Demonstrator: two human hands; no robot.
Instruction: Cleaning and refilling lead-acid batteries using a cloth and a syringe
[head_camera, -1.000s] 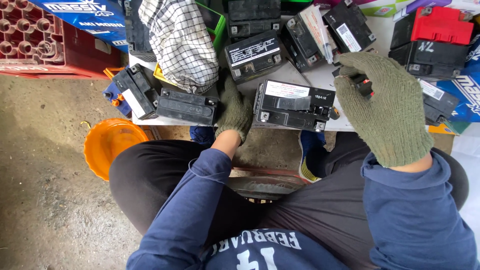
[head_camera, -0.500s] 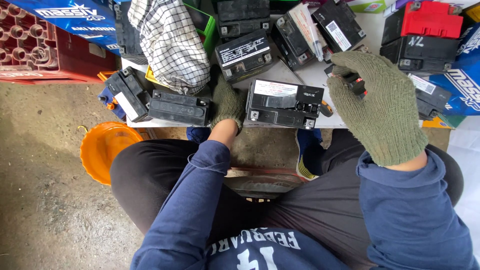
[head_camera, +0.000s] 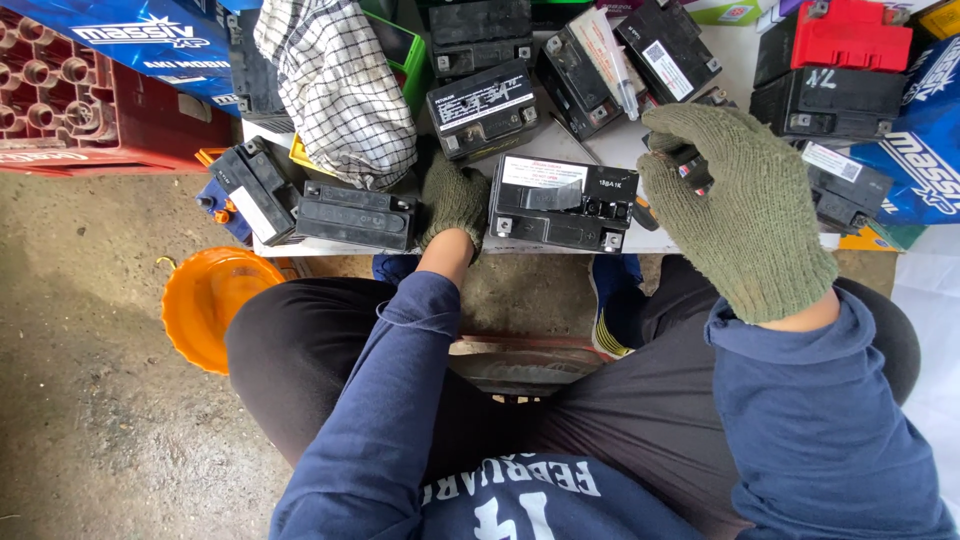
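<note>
An orange plastic basin (head_camera: 205, 305) is sitting on the concrete floor at far left. The left hand (head_camera: 455, 200), in an olive knitted glove, is pressing flat, grasping nothing, against the left end of the black rectangular battery with a white label (head_camera: 562, 203), which is lying at the white counter's (head_camera: 610, 145) near edge. The gloved right hand (head_camera: 742, 210) is hovering just right of it, clenched around a small black part with red markings (head_camera: 692, 165).

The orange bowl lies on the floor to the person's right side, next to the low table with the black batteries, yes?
Not right: the head view shows the orange bowl on the floor at the person's left side, beside the low table with the black batteries.
</note>
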